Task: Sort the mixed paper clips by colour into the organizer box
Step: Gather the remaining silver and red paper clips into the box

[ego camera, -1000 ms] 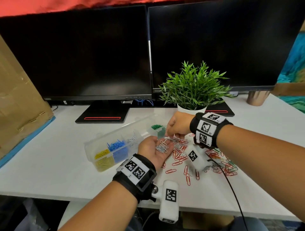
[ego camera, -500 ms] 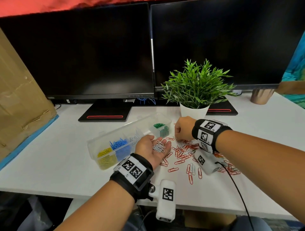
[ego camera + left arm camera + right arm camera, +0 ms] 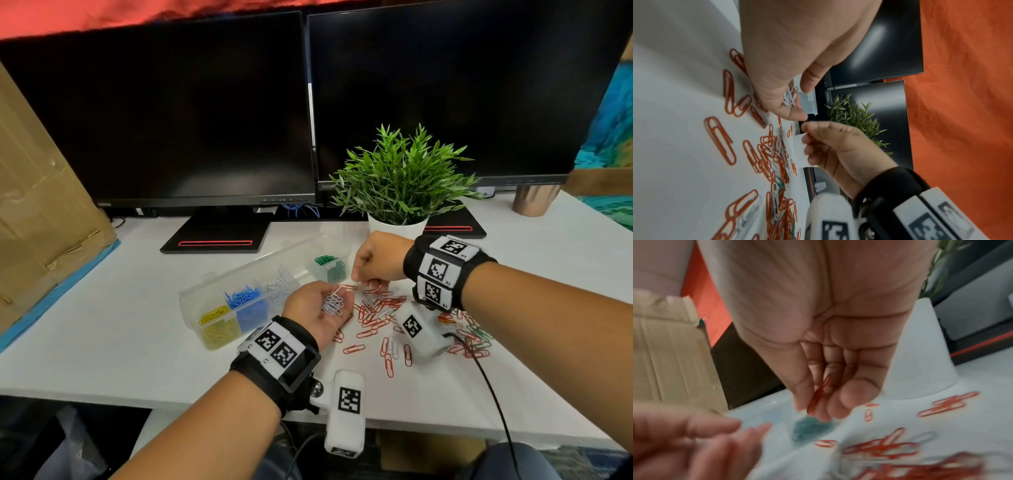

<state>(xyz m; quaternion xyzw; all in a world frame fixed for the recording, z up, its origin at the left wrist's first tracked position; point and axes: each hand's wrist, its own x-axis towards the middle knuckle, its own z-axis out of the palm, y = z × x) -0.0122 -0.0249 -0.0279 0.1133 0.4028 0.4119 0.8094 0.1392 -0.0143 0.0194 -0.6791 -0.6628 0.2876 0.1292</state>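
My left hand (image 3: 320, 301) lies palm up just right of the clear organizer box (image 3: 253, 270), fingers cupped round a small bunch of white paper clips (image 3: 332, 303). The left wrist view shows those white clips (image 3: 790, 97) inside the curled fingers. My right hand (image 3: 368, 279) hovers curled above the loose pile of mostly red clips (image 3: 380, 308), close to the left fingertips. In the right wrist view it pinches a red clip (image 3: 821, 394) between thumb and fingers. The box holds yellow (image 3: 217, 322), blue (image 3: 245, 298), white (image 3: 277, 284) and green clips (image 3: 329, 265) in separate compartments.
A potted plant (image 3: 397, 226) stands right behind my right hand. Two dark monitors on stands (image 3: 215, 236) fill the back. Cardboard (image 3: 41, 222) leans at the left and a copper cup (image 3: 534, 200) sits far right. Scattered clips and a black cable (image 3: 493, 394) reach toward the table's front edge.
My right hand drew back from the left palm toward the plant, then lowered its fingers over the pile with a red clip in them. The left hand kept holding the white clips.
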